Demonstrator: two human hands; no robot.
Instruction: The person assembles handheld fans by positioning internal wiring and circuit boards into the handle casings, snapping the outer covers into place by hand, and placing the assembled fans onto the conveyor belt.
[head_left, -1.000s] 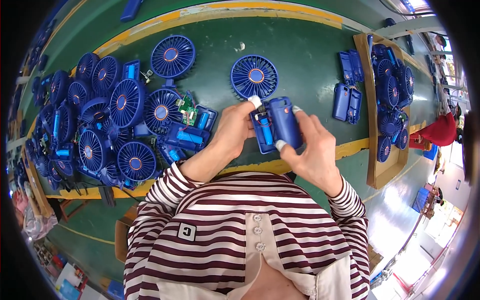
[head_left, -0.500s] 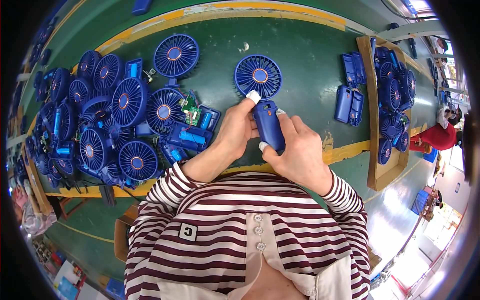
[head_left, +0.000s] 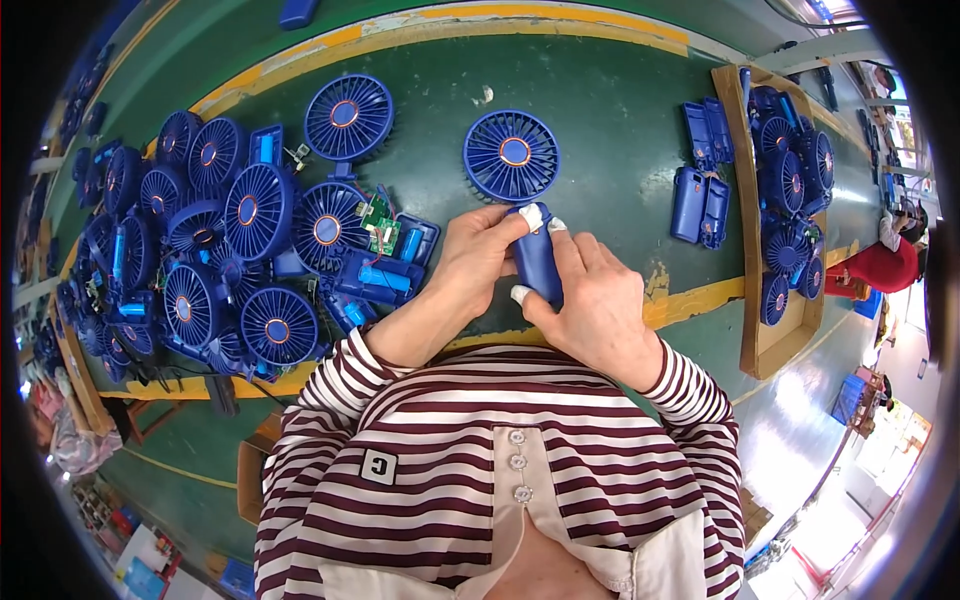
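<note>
Over the near side of the tabletop (head_left: 610, 95), we have both hands on one blue fan handle (head_left: 538, 268): left hand (head_left: 472, 258) pinching it, thumb over its top end; right hand (head_left: 600, 308) spanning its length with thumb and fingers, so it's braced from both sides. Fan head (head_left: 512, 155) lies just beyond; we can't quite tell if it joins the handle, thumb's covering that. Fan pile (head_left: 252, 222) with exposed circuit board (head_left: 382, 230) at left, blue casings (head_left: 688, 205) and cardboard box (head_left: 742, 200) at right, presumably for easy reach.
</note>
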